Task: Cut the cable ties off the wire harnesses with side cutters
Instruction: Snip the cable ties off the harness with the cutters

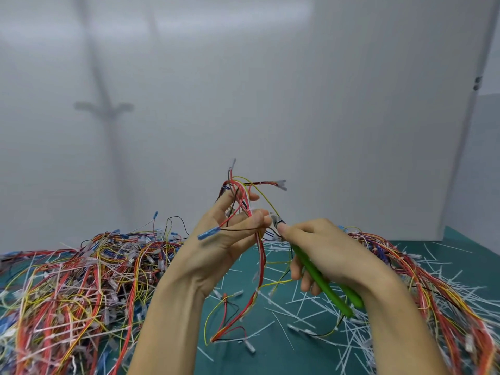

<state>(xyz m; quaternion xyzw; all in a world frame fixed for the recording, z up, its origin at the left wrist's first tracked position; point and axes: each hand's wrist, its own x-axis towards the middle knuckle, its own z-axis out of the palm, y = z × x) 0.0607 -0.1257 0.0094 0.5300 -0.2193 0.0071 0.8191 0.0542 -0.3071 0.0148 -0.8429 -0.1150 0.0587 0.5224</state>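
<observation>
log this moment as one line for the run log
left hand: pinches wire harness, raised | right hand: grips side cutters, tip at harness | mat: cut ties scattered

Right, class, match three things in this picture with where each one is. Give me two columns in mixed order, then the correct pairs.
Things:
1. side cutters
2. raised wire harness
3. cut cable ties

Places:
A. scattered on the green mat
B. held up by the left hand
C. gripped in the right hand

Pairs: 1-C, 2-B, 3-A.
</observation>
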